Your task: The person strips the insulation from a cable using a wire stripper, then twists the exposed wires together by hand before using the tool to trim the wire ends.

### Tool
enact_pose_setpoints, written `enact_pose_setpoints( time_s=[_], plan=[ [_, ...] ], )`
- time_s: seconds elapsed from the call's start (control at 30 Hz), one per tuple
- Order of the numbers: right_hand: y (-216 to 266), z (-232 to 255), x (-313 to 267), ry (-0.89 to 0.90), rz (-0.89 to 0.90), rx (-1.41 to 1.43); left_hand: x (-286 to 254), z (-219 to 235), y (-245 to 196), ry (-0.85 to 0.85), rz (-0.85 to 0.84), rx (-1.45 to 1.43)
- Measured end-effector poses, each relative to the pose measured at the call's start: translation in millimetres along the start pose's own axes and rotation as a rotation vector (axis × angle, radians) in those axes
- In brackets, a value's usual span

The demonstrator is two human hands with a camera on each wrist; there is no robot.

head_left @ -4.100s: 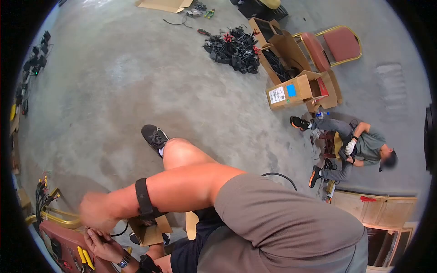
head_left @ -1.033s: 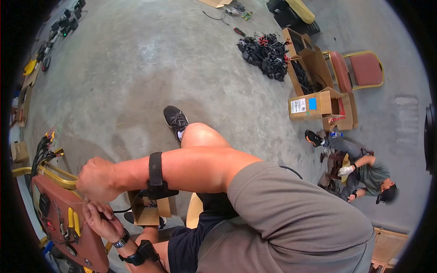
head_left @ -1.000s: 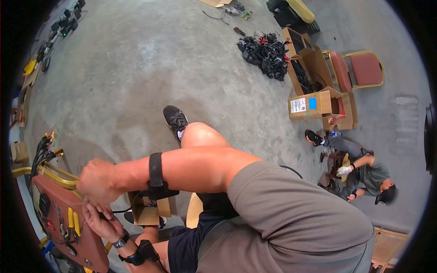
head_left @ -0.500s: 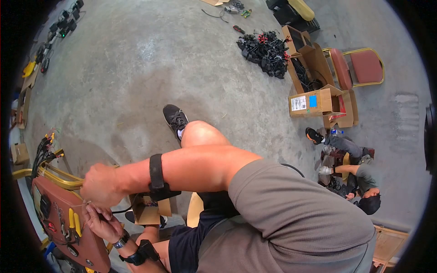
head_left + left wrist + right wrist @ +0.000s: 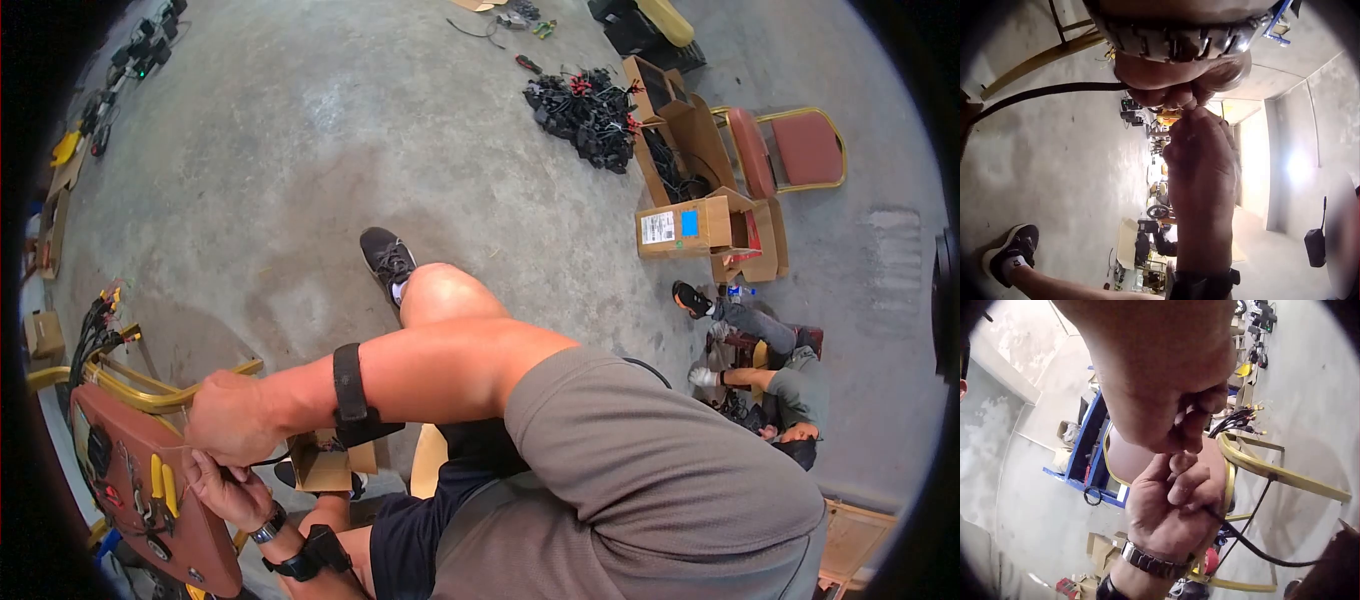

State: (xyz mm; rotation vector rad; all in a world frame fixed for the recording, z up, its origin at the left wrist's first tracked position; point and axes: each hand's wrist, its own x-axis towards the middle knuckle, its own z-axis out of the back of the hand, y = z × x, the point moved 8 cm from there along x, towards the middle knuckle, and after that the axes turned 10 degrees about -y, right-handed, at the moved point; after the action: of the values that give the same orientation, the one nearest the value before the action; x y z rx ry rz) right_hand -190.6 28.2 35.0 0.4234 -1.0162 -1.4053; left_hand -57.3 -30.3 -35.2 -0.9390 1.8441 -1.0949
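Though our right hand has just edged rightward, the work stays at lower left, where our left hand grips the black cable; whether our curled right fingers pinch anything, we cannot tell.

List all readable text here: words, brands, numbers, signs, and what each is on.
No text can be read in any view.
White label on the cardboard box: printed, too small to read.
White sock: small dark mark, too small to make out.
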Motion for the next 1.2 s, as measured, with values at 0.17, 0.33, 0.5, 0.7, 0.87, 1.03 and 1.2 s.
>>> enact_pose_setpoints(
  time_s=[0.17,0.33,0.5,0.7,0.87,1.03,1.2],
  plan=[
    [-20.5,11.0,10.8,-0.038,-0.03,-0.128,-6.3,-20.4,-5.0,0.052,0.006,-0.006],
    [-13.3,0.6,2.1,0.047,-0.045,-0.126,4.1,3.1,2.4,-0.028,0.033,-0.018],
    [-20.1,7.7,9.7,0.021,-0.064,-0.13,-5.8,-15.5,-1.7,0.003,0.026,0.003],
    [-10.8,-0.8,2.8,-0.029,-0.02,-0.067,1.6,-6.8,0.9,0.042,0.031,-0.04],
    [-24.1,8.6,10.6,-0.105,-0.004,-0.078,-1.0,-12.1,1.1,0.059,0.031,-0.043],
    [-17.4,8.3,5.3,-0.117,-0.044,-0.067,2.8,-5.8,1.2,0.043,0.028,-0.066],
    [-15.5,4.6,7.1,-0.038,-0.047,-0.048,1.0,-9.0,1.6,0.061,0.046,-0.03]
  ],
)
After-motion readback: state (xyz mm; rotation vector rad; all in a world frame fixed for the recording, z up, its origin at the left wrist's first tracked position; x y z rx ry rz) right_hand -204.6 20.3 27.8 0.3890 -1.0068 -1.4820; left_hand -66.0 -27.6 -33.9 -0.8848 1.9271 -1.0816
